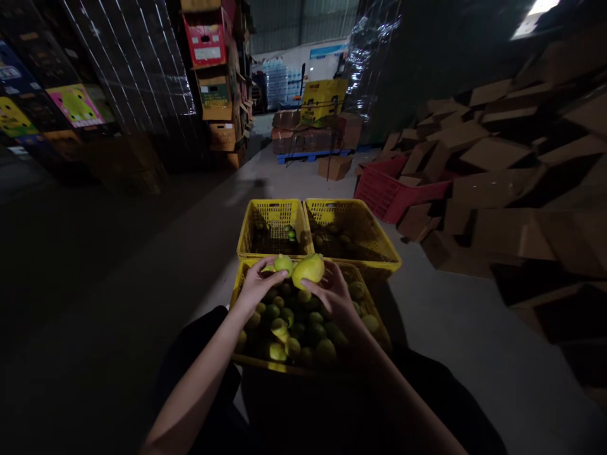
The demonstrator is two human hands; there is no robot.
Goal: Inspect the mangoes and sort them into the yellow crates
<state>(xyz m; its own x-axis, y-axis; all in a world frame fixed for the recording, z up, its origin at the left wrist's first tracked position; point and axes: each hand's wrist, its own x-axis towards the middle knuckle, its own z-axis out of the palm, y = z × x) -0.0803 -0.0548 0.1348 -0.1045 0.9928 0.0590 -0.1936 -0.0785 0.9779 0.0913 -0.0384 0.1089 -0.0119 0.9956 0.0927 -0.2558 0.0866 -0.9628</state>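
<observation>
My left hand (260, 282) is closed around a small green-yellow lemon (284, 265), and another yellow piece of fruit shows by its fingers. In my right hand (334, 289) is a larger yellow lemon (308, 272), gripped between thumb and fingers. The two lemons are side by side, above the near yellow crate (265, 363). Inside that crate lie many green and yellow lemons (315, 332), partly shaded by my arms.
Beyond the near crate stand a left yellow crate (243, 237) and a right yellow crate (379, 243), each with a few fruits. A red crate (384, 189) and heaped cardboard boxes (502, 189) lie to the right. A loaded blue pallet (303, 155) sits farther back.
</observation>
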